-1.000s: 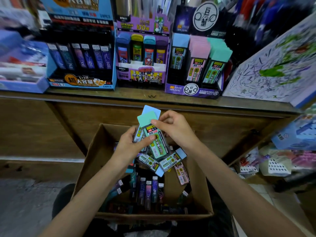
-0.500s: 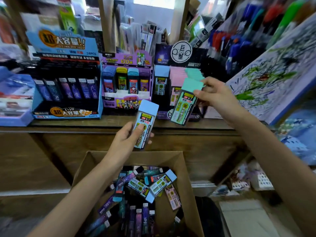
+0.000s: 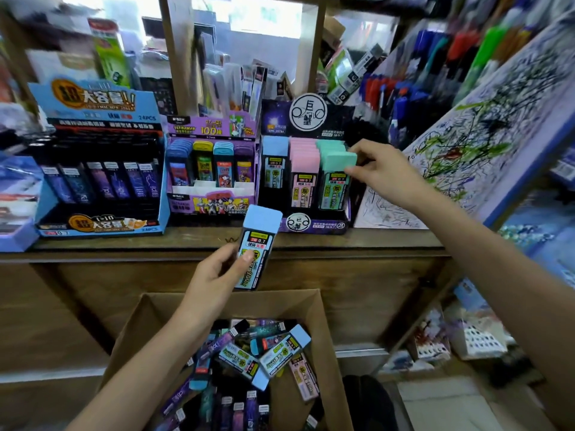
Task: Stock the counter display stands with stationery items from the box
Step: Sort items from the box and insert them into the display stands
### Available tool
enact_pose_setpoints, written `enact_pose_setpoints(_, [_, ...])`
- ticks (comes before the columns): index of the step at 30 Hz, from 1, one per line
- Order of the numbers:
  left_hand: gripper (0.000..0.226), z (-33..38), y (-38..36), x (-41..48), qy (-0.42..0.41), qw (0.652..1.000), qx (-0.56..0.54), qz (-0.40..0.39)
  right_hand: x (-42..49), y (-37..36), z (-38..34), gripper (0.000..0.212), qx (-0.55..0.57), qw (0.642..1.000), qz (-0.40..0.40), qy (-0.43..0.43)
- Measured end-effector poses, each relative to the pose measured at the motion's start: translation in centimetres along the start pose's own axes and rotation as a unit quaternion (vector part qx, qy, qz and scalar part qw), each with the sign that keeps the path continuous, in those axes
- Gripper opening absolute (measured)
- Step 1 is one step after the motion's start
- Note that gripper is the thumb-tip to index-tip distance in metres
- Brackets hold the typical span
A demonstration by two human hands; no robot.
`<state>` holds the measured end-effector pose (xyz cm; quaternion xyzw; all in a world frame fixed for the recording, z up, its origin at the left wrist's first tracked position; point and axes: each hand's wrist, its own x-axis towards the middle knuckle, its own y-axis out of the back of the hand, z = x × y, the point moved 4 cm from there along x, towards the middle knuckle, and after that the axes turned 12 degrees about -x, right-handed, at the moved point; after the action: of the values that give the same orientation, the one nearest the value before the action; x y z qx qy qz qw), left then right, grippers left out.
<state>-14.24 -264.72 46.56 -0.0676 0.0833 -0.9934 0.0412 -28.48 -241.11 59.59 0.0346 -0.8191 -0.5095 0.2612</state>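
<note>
A blue-capped lead case (image 3: 257, 247) is gripped by the left hand (image 3: 217, 275); a green-capped case (image 3: 337, 177) in the purple display stand (image 3: 311, 223) is pinched by the right hand (image 3: 384, 172).

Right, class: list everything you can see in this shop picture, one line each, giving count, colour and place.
Lead case: one, blue-capped, held above box.
Green lead case: one, mint, entering stand's right column.
Purple stand: one, blue, pink, green columns, counter right.
Middle stand: one, purple, counter centre.
Blue stand: one, dark cases, counter left.
Cardboard box: one, brown, below counter, many cases.
Scribbled board: one, white, right.
Left hand: holds blue-capped case.
Right hand: places green case.
</note>
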Motion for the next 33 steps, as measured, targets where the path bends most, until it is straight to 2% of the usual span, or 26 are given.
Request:
enact_pose_setpoints(10, [0.024, 0.2, -0.1, 0.2, 0.011, 1.0, -0.012, 0.011, -0.5, 0.4, -0.2, 0.015, 0.011, 1.0, -0.024, 0.005])
enact_pose_setpoints(14, [0.019, -0.1, -0.3, 0.3, 0.017, 1.0, -0.013, 0.015, -0.6, -0.5, -0.7, 0.026, 0.012, 1.0, -0.006, 0.007])
enact_pose_setpoints(20, [0.017, -0.3, -0.6, 0.6, 0.022, 0.999, -0.017, 0.028, -1.1, -1.5, -1.1, 0.026, -0.206, 0.973, 0.068, 0.08])
enact_pose_setpoints(25, [0.01, 0.5, -0.9, 1.2, -0.003, 1.0, -0.006, 0.011, -1.1, -0.7, -1.9, 0.029, -0.266, 0.956, 0.082, 0.092])
enact_pose_setpoints(27, [0.016, 1.2, -1.2, 1.7, -0.011, 1.0, -0.009, -0.005, -1.4, -0.3, -2.9, 0.032, -0.21, 0.97, 0.093, 0.08])
enact_pose_setpoints(29, [0.023, 2.2, -1.6, 2.4, -0.027, 0.999, -0.004, -0.024, -1.8, -0.7, -4.5, 0.033, -0.052, 0.996, 0.039, 0.056])
enact_pose_setpoints(31, [0.026, 3.4, -2.0, 3.1, -0.05, 0.998, 0.004, -0.041, -2.0, -1.7, -6.5, 0.032, 0.112, 0.992, -0.05, 0.039])
enact_pose_setpoints(33, [0.023, 4.7, -2.4, 3.9, -0.074, 0.995, 0.023, -0.059, -1.5, -2.3, -8.0, 0.024, 0.184, 0.979, -0.076, 0.036])
